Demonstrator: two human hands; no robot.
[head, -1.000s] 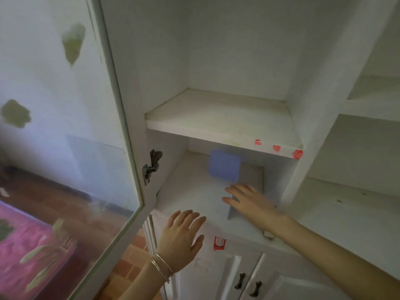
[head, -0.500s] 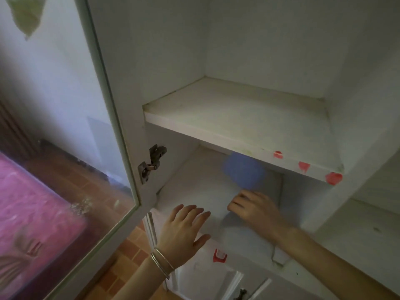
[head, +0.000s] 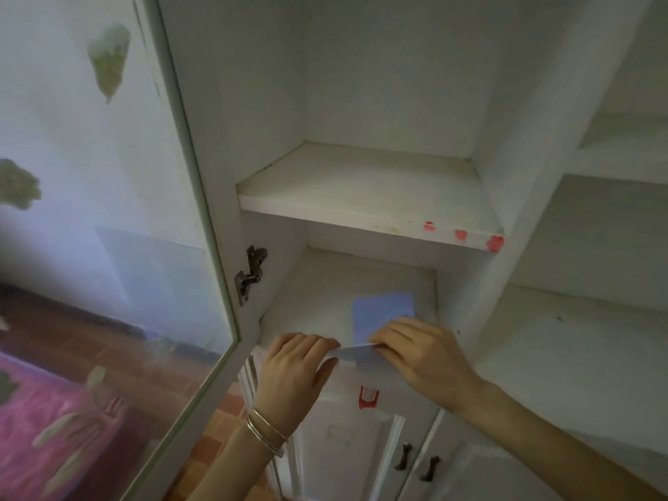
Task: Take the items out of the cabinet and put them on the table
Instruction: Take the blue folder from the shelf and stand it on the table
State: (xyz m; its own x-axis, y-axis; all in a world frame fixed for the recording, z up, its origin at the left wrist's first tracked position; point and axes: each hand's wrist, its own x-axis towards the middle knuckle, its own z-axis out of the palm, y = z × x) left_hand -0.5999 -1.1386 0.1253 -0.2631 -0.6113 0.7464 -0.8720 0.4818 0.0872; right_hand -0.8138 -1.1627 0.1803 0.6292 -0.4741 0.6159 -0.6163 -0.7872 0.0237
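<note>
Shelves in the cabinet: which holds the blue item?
The lower shelf; the blue item lies there. The upper shelf, red-spotted on its edge, holds nothing.

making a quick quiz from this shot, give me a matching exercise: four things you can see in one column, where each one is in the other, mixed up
Things
1. blue sheet
2. red marks
3. metal hinge
4. silver bangles

Places
A. around the wrist of the left hand
B. front edge of the upper shelf
C. lower compartment, under the fingers of the right hand
D. where the glass door meets the cabinet side

Pairs: 1-C, 2-B, 3-D, 4-A
</note>
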